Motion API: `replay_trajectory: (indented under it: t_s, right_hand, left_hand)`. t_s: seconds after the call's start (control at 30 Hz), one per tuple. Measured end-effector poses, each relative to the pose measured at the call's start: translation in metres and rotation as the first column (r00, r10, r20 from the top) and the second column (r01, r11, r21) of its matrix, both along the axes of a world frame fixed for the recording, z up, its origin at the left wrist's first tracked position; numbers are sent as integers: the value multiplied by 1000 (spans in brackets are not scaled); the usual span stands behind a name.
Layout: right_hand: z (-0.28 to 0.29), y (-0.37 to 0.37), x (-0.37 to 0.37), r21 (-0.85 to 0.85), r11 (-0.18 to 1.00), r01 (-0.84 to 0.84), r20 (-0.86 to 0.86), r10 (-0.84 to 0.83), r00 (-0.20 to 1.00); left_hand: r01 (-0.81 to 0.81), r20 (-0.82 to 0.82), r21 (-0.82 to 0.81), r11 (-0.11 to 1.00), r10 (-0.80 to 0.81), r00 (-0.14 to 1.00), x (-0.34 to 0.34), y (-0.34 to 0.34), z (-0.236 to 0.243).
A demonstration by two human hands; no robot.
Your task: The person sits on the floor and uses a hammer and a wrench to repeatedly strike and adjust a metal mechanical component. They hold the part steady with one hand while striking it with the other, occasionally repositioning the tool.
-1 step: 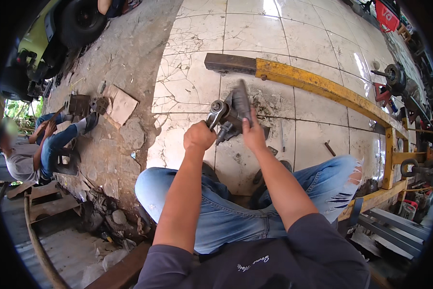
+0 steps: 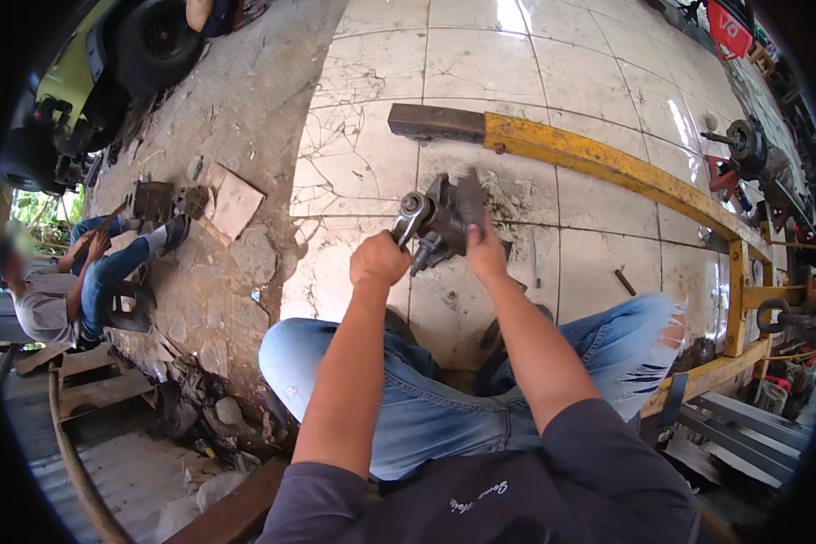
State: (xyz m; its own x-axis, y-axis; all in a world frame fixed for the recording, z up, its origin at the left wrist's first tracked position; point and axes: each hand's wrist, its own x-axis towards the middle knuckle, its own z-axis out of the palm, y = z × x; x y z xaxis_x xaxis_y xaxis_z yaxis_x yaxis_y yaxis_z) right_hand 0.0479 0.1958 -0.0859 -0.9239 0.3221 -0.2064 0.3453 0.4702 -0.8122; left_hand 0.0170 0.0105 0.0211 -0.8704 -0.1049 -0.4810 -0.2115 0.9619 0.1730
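Note:
On the tiled floor between my feet is a dark grey metal machine part with a stubby spout-like end. A shiny arm with a round eye end stands at its left; whether it is joined to the part I cannot tell. My left hand is closed around the lower end of this arm. My right hand grips a long grey tool, smeared by motion, that looks like a brush. It lies against the right side of the machine part.
Beyond the part runs a yellow steel beam, part of a frame at the right. A thin rod and a short dark bar lie on the tiles. At left another person sits near a cardboard piece and a vehicle wheel.
The brush-like tool has slid down toward me along the part, and my right hand has come slightly nearer with it. My left hand keeps its hold on the arm.

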Motion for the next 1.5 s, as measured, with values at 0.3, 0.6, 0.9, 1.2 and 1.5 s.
replay_trajectory:
  t_s: [0.3,0.6,0.9,1.2,1.5]
  right_hand:
    - [-30,2,4,81,996,36,-93,-28,995]
    - [12,-9,5,-70,997,42,-216,-56,975]
    - [3,5,-8,-91,995,44,-100,-53,994]
    - [-1,9,-11,-106,992,74,-18,-76,997]
    - [17,6,-27,-81,997,1,17,0,1000]
  left_hand:
    - [6,-28,27,1000,-5,1000,2,-1,-3]
    - [-7,-20,29,1000,7,1000,0,-8,-6]
    - [-20,-37,8,1000,20,999,1,-10,-11]
    - [-29,-35,2,1000,29,999,2,-10,-7]
    - [-45,-12,-19,999,45,999,0,-7,-1]
